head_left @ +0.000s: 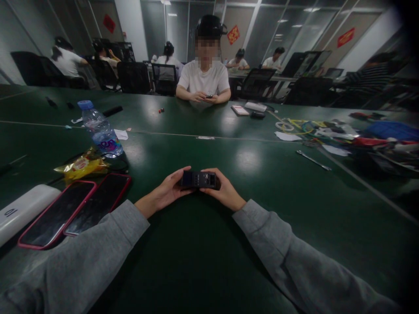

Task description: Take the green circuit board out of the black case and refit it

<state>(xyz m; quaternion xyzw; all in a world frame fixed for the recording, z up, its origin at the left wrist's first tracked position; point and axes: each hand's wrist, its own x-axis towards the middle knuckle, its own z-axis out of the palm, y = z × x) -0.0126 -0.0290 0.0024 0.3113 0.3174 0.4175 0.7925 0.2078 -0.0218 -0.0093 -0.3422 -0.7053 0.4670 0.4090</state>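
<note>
A small black box-shaped device (198, 179) with pale markings and an opening near its right end is held level, close to the green table top. My left hand (168, 188) grips its left end, thumb along the top edge and fingers beneath. At the other end my right hand (225, 189) closes on it in the same way. What kind of device it is I cannot make out. Both forearms, in grey sleeves, reach in from the lower corners.
Left of my hands are a water bottle (101, 131), a yellow wrapper (81, 165), two red-edged phones (59, 213) and a white case (24, 211). A wrench (313, 160) and tangled cables (310, 126) lie to the right. Across the green table (203, 244) sits a person (204, 78) holding something small.
</note>
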